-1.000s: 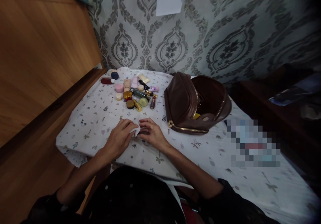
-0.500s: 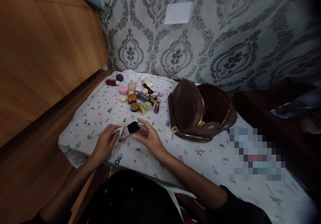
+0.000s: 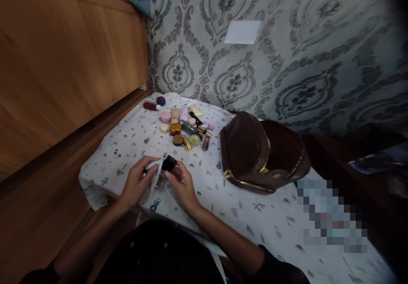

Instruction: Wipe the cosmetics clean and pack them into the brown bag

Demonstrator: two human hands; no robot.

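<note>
In front of me, over the near part of the table, my right hand [image 3: 184,186] grips a foundation bottle [image 3: 169,163] with a square black cap. The bottle is tilted, and its beige lower part is mostly hidden by fingers and cloth. My left hand [image 3: 137,182] pinches a white wipe [image 3: 155,174] that is pressed against the bottle's left side. Beyond both hands lies a loose group of cosmetics, among them a gold-lidded red jar [image 3: 175,129], a green round container [image 3: 194,139], a pink jar [image 3: 165,117] and a gold tube [image 3: 186,143].
A brown leather bag [image 3: 245,148] stands unzipped on the right of the patterned tablecloth [image 3: 117,152]. A wooden cabinet [image 3: 73,42] borders the left side. Patterned wallpaper with a white paper [image 3: 244,32] is behind. A blurred-out item [image 3: 331,216] lies at right.
My right hand has closed more firmly around the bottle, and the wipe now covers more of its side. The whole view has shifted, so things appear lower and further right.
</note>
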